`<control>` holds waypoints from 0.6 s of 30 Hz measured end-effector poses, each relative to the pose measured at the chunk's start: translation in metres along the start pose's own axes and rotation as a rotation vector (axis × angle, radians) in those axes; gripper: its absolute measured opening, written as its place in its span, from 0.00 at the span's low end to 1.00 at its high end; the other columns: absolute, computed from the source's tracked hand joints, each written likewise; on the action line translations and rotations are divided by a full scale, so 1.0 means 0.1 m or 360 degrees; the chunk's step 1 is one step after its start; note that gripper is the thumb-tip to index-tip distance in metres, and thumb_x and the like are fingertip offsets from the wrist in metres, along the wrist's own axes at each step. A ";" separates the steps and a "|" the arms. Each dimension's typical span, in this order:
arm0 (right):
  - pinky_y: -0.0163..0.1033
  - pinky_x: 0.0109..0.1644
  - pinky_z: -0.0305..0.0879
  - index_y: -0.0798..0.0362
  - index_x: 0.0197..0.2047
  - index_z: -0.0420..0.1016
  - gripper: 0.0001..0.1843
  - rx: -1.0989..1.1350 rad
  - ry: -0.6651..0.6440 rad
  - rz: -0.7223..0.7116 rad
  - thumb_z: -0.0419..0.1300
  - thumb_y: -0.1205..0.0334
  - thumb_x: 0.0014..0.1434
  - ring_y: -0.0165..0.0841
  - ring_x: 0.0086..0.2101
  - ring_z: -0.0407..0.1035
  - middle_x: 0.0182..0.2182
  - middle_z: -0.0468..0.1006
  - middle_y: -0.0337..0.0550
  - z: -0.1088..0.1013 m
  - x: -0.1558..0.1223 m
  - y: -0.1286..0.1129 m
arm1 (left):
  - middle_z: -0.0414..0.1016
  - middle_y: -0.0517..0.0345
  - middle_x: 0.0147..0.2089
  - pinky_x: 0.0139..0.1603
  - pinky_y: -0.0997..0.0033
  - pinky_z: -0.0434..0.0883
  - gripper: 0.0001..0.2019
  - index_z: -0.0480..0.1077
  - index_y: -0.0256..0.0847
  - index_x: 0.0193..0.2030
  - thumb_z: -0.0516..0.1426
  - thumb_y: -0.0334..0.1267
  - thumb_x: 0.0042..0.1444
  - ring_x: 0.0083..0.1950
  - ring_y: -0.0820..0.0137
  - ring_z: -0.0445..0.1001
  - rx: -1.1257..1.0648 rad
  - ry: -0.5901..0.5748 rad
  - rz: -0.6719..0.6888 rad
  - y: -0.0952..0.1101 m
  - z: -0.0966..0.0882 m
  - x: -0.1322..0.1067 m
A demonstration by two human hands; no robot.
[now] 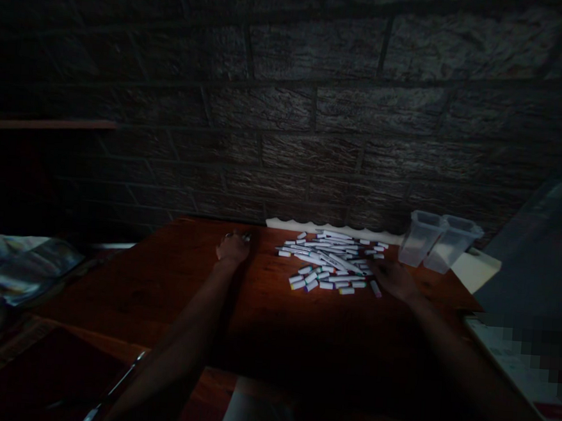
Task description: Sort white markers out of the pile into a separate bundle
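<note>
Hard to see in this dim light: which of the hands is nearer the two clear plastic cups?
The right hand, just below-left of the cups. The left hand rests beyond the marker pile.

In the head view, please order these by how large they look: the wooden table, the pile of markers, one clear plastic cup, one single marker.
1. wooden table
2. pile of markers
3. clear plastic cup, the left one of two; the two cups look alike in size
4. single marker, beside the right hand
</note>
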State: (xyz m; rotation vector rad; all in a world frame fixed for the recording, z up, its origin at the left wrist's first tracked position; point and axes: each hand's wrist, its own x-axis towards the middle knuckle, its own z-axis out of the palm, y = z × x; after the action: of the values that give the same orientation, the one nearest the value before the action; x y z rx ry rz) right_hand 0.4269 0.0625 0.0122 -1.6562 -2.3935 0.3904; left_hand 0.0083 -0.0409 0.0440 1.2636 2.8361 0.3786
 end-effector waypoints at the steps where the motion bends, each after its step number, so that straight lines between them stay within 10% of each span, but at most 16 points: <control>1: 0.38 0.41 0.65 0.51 0.40 0.80 0.26 -0.0006 -0.0003 -0.0002 0.45 0.46 0.71 0.41 0.42 0.78 0.40 0.83 0.49 0.00 0.00 0.00 | 0.74 0.32 0.57 0.55 0.50 0.70 0.24 0.66 0.33 0.62 0.51 0.45 0.65 0.61 0.46 0.72 0.0009 0.0002 -0.0004 0.00 0.00 0.00; 18: 0.37 0.39 0.65 0.52 0.39 0.81 0.25 0.0042 0.0037 -0.0050 0.46 0.47 0.71 0.38 0.38 0.77 0.37 0.83 0.48 -0.02 -0.02 -0.01 | 0.73 0.36 0.60 0.61 0.44 0.66 0.21 0.75 0.36 0.55 0.50 0.44 0.65 0.63 0.47 0.69 0.0093 -0.0012 0.0008 -0.04 0.08 0.07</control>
State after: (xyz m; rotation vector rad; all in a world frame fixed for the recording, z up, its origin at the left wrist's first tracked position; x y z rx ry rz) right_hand 0.4273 0.0605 0.0139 -1.6014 -2.3838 0.3940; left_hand 0.0017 -0.0366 0.0361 1.2789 2.8585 0.2919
